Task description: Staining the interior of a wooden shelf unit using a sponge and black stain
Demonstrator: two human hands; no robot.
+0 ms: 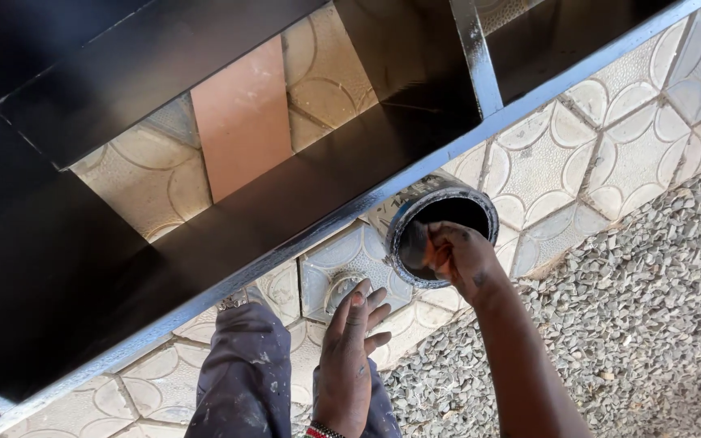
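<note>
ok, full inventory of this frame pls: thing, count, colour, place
metal frame: 1, glossy black with pale worn edges, runs diagonally across the upper left
paint can: 1, black-smeared, open top, below the frame's edge at centre right
paving tiles: many, cream with a curved pattern, ground under and right of the frame
plain slab: 1, reddish-brown, seen through a gap in the frame
gravel: loose grey, lower right
trouser leg: 1, dark blue-grey with paint flecks, bottom centre
wristband: 1, beaded, red and dark, on the left wrist
left hand: open, fingers spread, held above the tiles, holding nothing
right hand: at the can's mouth, fingers reaching inside; what they hold cannot be told
</note>
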